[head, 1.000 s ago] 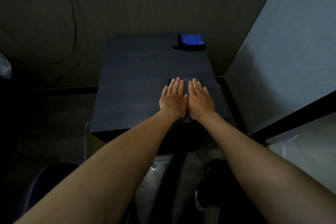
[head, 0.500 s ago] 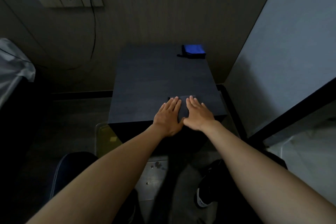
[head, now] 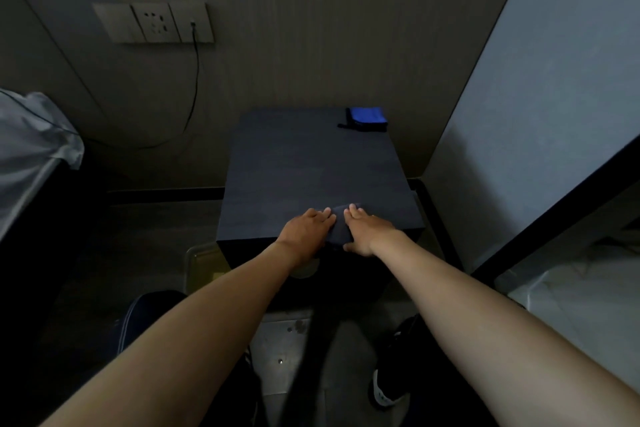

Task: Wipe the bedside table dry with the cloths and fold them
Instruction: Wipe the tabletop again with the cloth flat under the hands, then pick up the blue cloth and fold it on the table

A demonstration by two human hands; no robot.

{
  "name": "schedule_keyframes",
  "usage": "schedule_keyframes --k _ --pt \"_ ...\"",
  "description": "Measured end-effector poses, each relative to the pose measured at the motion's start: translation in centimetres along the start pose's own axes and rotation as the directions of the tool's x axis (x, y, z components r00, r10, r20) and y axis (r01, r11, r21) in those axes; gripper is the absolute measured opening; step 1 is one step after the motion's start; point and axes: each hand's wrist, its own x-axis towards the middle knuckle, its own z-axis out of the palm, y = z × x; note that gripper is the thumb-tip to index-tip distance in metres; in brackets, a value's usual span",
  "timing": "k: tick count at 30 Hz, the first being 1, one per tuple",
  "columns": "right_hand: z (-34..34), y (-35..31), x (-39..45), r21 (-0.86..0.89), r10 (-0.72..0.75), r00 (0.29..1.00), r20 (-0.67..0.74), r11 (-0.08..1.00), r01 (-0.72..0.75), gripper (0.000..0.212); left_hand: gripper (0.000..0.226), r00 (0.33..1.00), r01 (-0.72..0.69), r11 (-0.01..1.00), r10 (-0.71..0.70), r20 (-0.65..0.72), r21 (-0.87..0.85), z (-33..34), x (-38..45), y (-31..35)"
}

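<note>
Left hand (head: pixel 306 229) and right hand (head: pixel 367 230) (flat) side by side

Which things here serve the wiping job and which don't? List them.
Job: dark folded cloth under left hand and right hand; blue folded cloth; dark bedside table.
Idle: wall socket panel; black cable.

The dark table (head: pixel 304 163) stands against the wall. A folded blue cloth (head: pixel 366 117) lies at its far right corner, well apart from a dark cloth (head: pixel 341 227) lying at the near edge, with both hands pressing it
</note>
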Motion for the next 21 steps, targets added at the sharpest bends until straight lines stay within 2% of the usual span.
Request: schedule_keyframes --k 3,6,10,13,14,18,21 --pt "0.8 -0.3 -0.6 0.037 -0.035 0.998 -0.06 0.999 0.037 0.098 0.041 0.998 0.046 0.996 -0.05 -0.046 -0.071 -0.6 -0.4 -0.4" --pt "0.6 -0.4 -1.0 0.059 -0.077 0.995 -0.066 0.995 0.081 0.101 0.035 0.993 0.085 0.971 -0.1 -0.06 -0.222 -1.0 -0.6 -1.5" --pt "-1.2 -0.9 -1.3 0.132 -0.137 0.98 -0.144 0.979 0.156 0.088 0.021 0.988 0.089 0.903 -0.134 -0.079 -0.42 -2.0 -0.9 -2.8" --pt "-3.0 -1.5 -1.4 0.186 -0.16 0.976 -0.149 0.965 0.187 0.09 0.01 0.987 0.069 0.88 -0.13 -0.098 -0.47 -3.0 -0.8 -4.0" --pt "-3.6 -1.7 -1.4 0.189 -0.163 0.975 -0.148 0.963 0.19 0.089 0.011 0.987 0.07 0.885 -0.127 -0.094 -0.46 -3.4 -0.8 -4.3" --pt "-5.7 -2.3 -1.3 0.261 -0.144 0.971 -0.189 0.946 0.191 0.074 0.038 0.982 0.067 0.869 -0.144 -0.121 -0.49 -4.9 -0.8 -5.4" --pt "-6.9 -2.5 -1.8 0.336 -0.16 0.962 -0.221 0.913 0.23 0.058 0.041 0.976 0.077 0.849 -0.171 -0.133 -0.523 -6.0 -0.9 -5.9"
